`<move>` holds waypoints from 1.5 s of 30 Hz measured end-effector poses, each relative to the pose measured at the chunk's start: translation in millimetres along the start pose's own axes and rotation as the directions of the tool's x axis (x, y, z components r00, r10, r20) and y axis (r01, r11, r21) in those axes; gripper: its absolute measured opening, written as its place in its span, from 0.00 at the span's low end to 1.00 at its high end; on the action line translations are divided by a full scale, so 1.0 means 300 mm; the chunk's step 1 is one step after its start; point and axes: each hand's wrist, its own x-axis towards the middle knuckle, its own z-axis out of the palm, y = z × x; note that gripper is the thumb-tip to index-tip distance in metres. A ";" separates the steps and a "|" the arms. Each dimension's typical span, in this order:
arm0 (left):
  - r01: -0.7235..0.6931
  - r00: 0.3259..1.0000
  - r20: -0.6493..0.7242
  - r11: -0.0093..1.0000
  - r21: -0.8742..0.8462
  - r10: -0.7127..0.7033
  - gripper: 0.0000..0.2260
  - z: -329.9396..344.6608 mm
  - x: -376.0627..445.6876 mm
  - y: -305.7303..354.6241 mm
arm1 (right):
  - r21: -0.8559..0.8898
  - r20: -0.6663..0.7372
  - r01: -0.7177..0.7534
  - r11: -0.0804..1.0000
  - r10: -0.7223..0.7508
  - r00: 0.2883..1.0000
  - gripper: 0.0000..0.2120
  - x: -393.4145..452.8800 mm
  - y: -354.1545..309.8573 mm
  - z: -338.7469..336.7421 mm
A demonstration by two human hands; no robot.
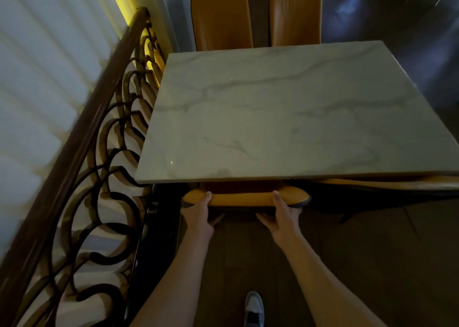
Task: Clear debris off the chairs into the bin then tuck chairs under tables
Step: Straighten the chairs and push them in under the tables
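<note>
A white marble table [273, 118] fills the middle of the head view. Below its near edge shows the top of an orange chair back [244, 198]; the seat is hidden under the tabletop. My left hand [200, 218] grips the left part of that chair back, thumb on top. My right hand [283, 216] grips its right part the same way. A second orange chair [387, 183] lies partly under the table at the near right. No debris or bin is in view.
Two more orange chairs [222, 19] [296, 13] stand at the table's far side. A curled metal railing with a wooden handrail [82, 157] runs along the left, close to the table. Dark floor [372, 252] lies on the right; my shoe [253, 306] is below.
</note>
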 end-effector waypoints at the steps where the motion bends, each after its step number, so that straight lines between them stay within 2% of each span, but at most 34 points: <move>1: 0.005 1.000 0.000 1.000 0.004 -0.005 0.36 0.008 0.008 0.014 | -0.002 0.004 -0.010 1.000 0.010 1.000 0.46 0.011 -0.004 0.012; 5: 0.002 1.000 0.018 1.000 0.002 -0.002 0.38 0.042 0.037 0.050 | -0.001 0.026 -0.013 1.000 0.014 1.000 0.47 0.054 -0.025 0.055; 15: -0.007 1.000 0.017 1.000 -0.005 0.007 0.37 0.075 0.102 0.056 | -0.021 0.038 -0.021 1.000 0.022 0.999 0.48 0.104 -0.038 0.076; 22: -0.008 1.000 0.012 1.000 0.028 0.008 0.38 0.069 0.095 0.057 | -0.012 -0.032 -0.034 0.999 0.034 0.999 0.46 0.094 -0.037 0.091; 25: -0.020 1.000 0.016 0.998 0.056 0.019 0.37 0.058 0.083 0.059 | -0.010 -0.072 -0.046 0.999 0.046 0.996 0.40 0.080 -0.042 0.094; 28: -0.018 1.000 0.023 0.995 0.097 0.016 0.37 0.046 0.069 0.071 | -0.029 -0.074 -0.068 0.997 0.066 0.995 0.27 0.062 -0.053 0.093; 30: -0.026 1.000 0.012 0.993 0.112 0.025 0.40 0.035 0.070 0.071 | -0.092 -0.070 -0.046 0.995 0.040 0.997 0.20 0.045 -0.061 0.091; 33: -0.092 0.996 0.008 0.981 0.169 0.092 0.43 0.013 0.056 0.072 | -0.235 -0.101 0.014 0.972 -0.039 0.994 0.18 0.018 -0.062 0.086; 36: -0.233 0.971 0.025 0.909 0.345 0.239 0.42 -0.007 0.037 0.084 | -0.459 -0.154 0.103 0.882 -0.193 0.969 0.21 -0.018 -0.069 0.068; 38: -0.364 0.926 0.097 0.793 0.488 0.365 0.39 -0.015 0.021 0.106 | -0.569 -0.131 0.204 0.797 -0.333 0.934 0.30 -0.052 -0.094 0.067; 41: -0.571 0.807 0.280 0.563 0.598 0.520 0.37 -0.008 0.008 0.156 | -0.643 -0.034 0.346 0.683 -0.476 0.879 0.37 -0.125 -0.161 0.102; 45: -0.769 0.622 0.470 0.376 0.517 0.626 0.33 0.074 -0.097 0.263 | -0.630 0.154 0.542 0.556 -0.594 0.789 0.37 -0.214 -0.268 0.189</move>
